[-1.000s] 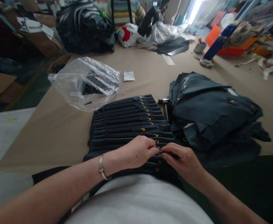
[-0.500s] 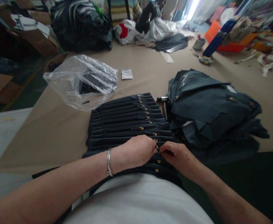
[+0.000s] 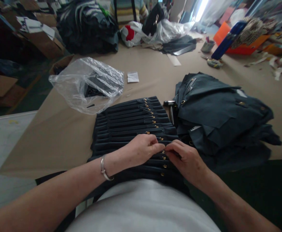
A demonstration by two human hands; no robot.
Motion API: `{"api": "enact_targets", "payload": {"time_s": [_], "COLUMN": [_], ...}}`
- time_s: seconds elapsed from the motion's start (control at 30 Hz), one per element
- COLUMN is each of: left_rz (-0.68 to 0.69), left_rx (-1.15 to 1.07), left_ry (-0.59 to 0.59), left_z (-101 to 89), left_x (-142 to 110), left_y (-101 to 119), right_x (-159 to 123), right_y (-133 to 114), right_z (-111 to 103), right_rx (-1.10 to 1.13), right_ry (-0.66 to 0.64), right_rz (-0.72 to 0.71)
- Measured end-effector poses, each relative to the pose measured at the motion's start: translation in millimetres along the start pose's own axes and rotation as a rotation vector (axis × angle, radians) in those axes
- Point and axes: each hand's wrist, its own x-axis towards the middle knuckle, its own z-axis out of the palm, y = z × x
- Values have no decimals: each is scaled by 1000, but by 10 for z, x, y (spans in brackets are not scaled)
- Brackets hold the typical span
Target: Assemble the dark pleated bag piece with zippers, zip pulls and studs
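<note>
Dark zippered panels lie overlapped in rows in front of me, with gold zipper sliders lined up near their right ends. My left hand, a silver bangle on its wrist, is closed in a pinch over this line of sliders. Opposite it, my right hand is pinched too, its fingertips almost meeting my left thumb at one slider. Whatever small piece sits between the fingertips is too small to make out. Several more gold sliders show below the hands, towards my body.
A pile of dark cut pieces lies on the right, beside a hammer. Ahead on the left rests a clear plastic bag with dark contents, near a small white packet. Farther back are an orange bin and a cup.
Both hands have shifted slightly away from me, up the line of sliders. My left hand has turned so that its thumb now points at the right fingertips. The view has moved slightly.
</note>
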Motion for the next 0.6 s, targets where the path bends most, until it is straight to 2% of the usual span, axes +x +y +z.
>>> {"api": "enact_targets", "payload": {"time_s": [0.1, 0.2, 0.3, 0.4, 0.6], "left_rz": [-194, -285, -282, -270, -331], "left_rx": [-660, -1016, -1150, -1223, -1201], "left_ry": [-20, 11, 91, 140, 32], "left_z": [-12, 43, 124, 173, 151], "left_x": [26, 68, 102, 109, 90], "left_y": [29, 61, 73, 80, 128], "right_x": [96, 214, 317, 377, 359], "right_y": [-243, -410, -442, -409, -379], "right_z": [18, 110, 205, 253, 245], "right_rx": [23, -75, -55, 87, 307], "right_ry": [91, 169, 229, 239, 256], "right_rz": [-200, -316, -339, -375, -379]}}
